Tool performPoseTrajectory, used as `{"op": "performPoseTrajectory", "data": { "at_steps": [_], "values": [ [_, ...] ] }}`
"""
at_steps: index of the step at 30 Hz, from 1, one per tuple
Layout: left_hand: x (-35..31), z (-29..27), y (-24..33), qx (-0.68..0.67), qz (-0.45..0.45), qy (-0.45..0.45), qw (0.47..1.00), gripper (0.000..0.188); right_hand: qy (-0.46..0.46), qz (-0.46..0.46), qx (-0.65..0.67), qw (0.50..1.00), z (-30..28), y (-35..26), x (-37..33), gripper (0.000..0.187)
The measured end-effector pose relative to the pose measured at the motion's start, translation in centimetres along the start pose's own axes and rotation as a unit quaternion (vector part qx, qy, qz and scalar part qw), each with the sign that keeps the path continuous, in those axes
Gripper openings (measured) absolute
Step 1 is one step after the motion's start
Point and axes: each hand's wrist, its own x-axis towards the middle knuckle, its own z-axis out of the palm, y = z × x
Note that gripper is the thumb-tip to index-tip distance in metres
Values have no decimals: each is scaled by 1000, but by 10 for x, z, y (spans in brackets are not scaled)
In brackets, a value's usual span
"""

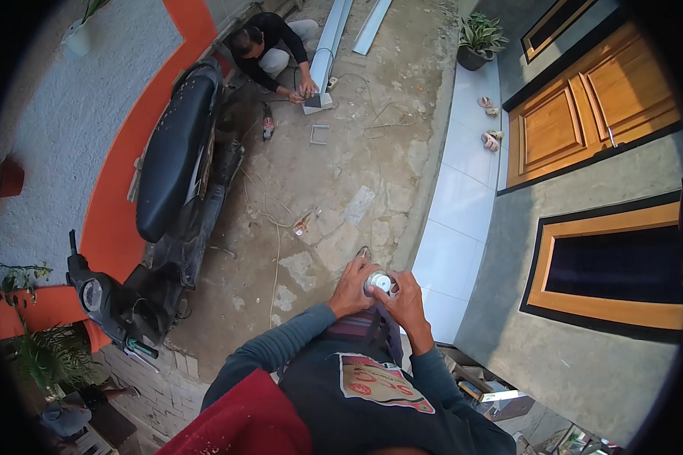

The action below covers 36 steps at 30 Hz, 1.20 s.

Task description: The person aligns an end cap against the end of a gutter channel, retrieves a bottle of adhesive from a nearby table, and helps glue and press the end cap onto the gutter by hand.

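Observation:
In front of my body, at the lower middle, I hold a small round canister (379,283) with a white top and a silvery side. My left hand (351,290) wraps around its left side. The fingers of my right hand (404,302) close on its right side and edge. Its lower part is hidden by my hands, and I cannot tell what it contains. A bag or cloth with dark purple straps (364,324) hangs just below my hands, against my dark shirt.
A crouching person (269,49) works with both hands at the end of a long pale metal channel (332,42). A red power tool (268,123), a U-shaped metal piece (319,134) and a thin cord (275,258) lie on the ground. A scooter (176,152) stands left; a tiled ledge (451,227) runs right.

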Motion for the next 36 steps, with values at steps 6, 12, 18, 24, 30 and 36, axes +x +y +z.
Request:
{"op": "performPoseTrajectory", "data": {
  "at_steps": [6, 12, 18, 24, 30, 36],
  "values": [
    [151, -42, -67, -13, -57, 129, 990, 64, -149, -91, 1, 985, 27, 29, 202, 40],
    [269, -115, -88, -69, -124, 230, 963, 63, -275, -280, -30, 919, 29, -3, 407, 39],
    [377, -192, -129, -104, -154, 291, 938, 62, -373, -372, -73, 847, 61, -44, 571, 39],
    [475, -237, -239, 0, -197, 362, 911, 63, -410, -345, -188, 823, 151, -37, 707, 53],
    [538, -258, -351, 28, -263, 332, 905, 68, -355, -260, -171, 882, 265, 8, 780, 60],
    [550, -249, -483, -78, -287, 260, 919, 74, -412, -406, -132, 805, 370, 100, 850, 52]
  ]
}}
